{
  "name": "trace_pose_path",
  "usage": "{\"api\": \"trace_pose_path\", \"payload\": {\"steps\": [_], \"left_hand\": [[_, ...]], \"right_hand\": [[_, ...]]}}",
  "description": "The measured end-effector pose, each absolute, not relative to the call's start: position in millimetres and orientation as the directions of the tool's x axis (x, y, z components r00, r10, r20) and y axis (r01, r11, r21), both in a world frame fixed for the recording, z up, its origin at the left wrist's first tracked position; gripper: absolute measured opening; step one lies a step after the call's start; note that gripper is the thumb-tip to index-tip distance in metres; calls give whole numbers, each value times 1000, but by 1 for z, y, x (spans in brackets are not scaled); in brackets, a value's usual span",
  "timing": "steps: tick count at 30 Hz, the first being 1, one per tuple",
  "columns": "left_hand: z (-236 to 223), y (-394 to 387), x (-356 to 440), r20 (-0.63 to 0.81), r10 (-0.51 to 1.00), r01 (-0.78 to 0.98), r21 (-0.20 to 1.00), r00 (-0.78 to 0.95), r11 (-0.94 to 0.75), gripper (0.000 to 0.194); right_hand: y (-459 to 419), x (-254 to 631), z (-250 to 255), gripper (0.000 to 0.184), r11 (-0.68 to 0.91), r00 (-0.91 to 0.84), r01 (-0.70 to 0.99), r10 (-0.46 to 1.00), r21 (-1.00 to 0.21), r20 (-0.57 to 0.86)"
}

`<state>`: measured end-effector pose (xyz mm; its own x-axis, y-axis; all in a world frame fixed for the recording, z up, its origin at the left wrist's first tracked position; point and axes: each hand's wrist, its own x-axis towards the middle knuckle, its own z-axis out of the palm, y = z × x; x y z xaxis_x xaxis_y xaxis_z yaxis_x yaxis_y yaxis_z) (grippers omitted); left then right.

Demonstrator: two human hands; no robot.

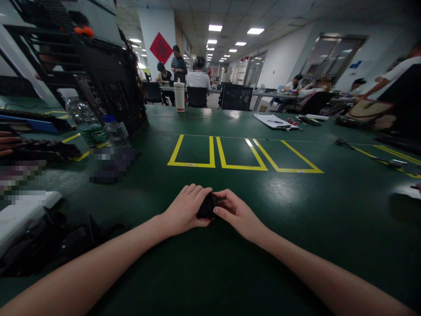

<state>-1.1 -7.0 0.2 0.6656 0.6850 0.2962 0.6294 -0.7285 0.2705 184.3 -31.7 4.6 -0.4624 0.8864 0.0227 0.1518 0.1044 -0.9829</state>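
A small black object [205, 208] of unclear kind is held low over or on the green table [217, 267], near the middle of the head view. My left hand [187, 206] is closed around it, fingers over the top and thumb below. From the other side, the fingertips and thumb of my right hand [235, 213] pinch at its right edge. Much of the object is hidden behind my left fingers, and I cannot tell whether it has separate parts.
Yellow tape outlines [241, 167] lie beyond my hands. To the left are a plastic bottle [82, 116], a tall black rack [112, 83] and black gear [77, 237]. A white tumbler [179, 95] and a clipboard [272, 121] stand farther back. Several people sit or stand around.
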Motion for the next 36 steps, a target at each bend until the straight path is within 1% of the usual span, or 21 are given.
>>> {"api": "trace_pose_path", "payload": {"steps": [4, 6, 10, 14, 17, 23, 24, 27, 29, 34, 36], "left_hand": [[-1, -7, -1, 296, 688, 635, 263, 663, -726, 62], [0, -7, -1, 298, 685, 633, 261, 665, -729, 62], [1, -8, -1, 303, 684, 630, 268, 663, -729, 59], [1, -8, -1, 302, 683, 628, 269, 665, -730, 59], [1, -7, -1, 298, 683, 632, 258, 667, -731, 60], [2, -8, -1, 297, 682, 635, 248, 669, -731, 63], [2, -8, 0, 296, 682, 635, 249, 668, -731, 63], [2, -8, -1, 297, 685, 636, 254, 665, -729, 61], [2, -8, -1, 300, 684, 634, 257, 665, -729, 60], [2, -8, -2, 296, 685, 634, 261, 666, -728, 59], [2, -9, -2, 292, 684, 631, 265, 668, -729, 59]], "right_hand": [[-34, 185, 4, 29, 182, -467, 179, 881, -967, 79], [-35, 185, 4, 25, 194, -465, 173, 880, -966, 93], [-34, 183, 5, 16, 153, -460, 129, 885, -980, 77], [-33, 184, 7, 23, 100, -453, 146, 891, -984, 24], [-32, 185, 7, 27, 93, -449, 165, 894, -982, 9], [-34, 185, 5, 30, 205, -471, 196, 877, -959, 91], [-34, 185, 5, 29, 209, -472, 194, 876, -958, 96], [-34, 184, 4, 19, 186, -469, 151, 878, -971, 96], [-33, 184, 4, 16, 154, -465, 116, 881, -981, 83], [-31, 184, 5, 26, 90, -442, 131, 897, -987, 23], [-32, 185, 5, 26, 87, -459, 141, 888, -986, 12]]}}
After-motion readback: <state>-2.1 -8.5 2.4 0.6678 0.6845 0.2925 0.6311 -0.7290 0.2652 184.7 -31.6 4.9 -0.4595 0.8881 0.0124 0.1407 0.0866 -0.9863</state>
